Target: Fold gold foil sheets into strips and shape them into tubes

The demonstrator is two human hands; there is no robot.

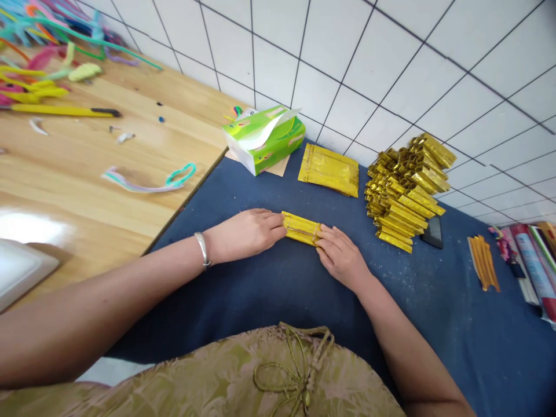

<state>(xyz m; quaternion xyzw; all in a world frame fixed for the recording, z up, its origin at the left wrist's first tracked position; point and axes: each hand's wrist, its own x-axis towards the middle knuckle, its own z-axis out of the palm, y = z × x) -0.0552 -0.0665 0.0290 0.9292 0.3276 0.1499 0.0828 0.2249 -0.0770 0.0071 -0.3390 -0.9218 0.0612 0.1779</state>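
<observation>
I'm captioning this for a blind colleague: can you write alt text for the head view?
A person's left hand and right hand press the two ends of a folded gold paper on a blue cloth. Behind it lie flat gold sheets, a pile of folded gold pieces and a green tissue pack.

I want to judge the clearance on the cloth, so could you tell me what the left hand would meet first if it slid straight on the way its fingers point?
Its fingers already touch the folded gold paper; beyond that, probably the right hand pressing the other end.
</observation>
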